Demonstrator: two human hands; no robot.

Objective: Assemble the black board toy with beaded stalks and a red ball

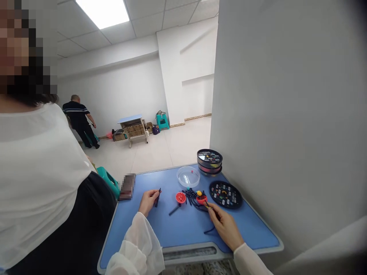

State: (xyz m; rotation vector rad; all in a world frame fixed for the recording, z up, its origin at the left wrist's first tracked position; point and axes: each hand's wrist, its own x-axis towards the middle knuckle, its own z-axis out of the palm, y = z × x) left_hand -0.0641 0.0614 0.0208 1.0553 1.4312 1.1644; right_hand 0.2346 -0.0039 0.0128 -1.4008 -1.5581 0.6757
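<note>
My left hand (148,201) pinches a short thin black stick (158,198) above the left part of the blue table. My right hand (226,223) is closed at the fingertips around a slim dark piece with a bit of yellow; its kind is too small to make out. Those fingertips are beside a red cup (201,200), which they partly hide. A yellow ball (199,193) is at that cup's rim. Between my hands lie black sticks and strands (190,197), plus a red scoop-like cup (180,197) with small pale bits and a dark stick (174,209) below it.
A clear round dish (187,177), a stack of round containers (209,162) and a black patterned lid (225,194) are on the blue table (169,233). A brown object (127,187) lies at the left edge. A person (43,183) is close left; a wall (286,133) bounds the right.
</note>
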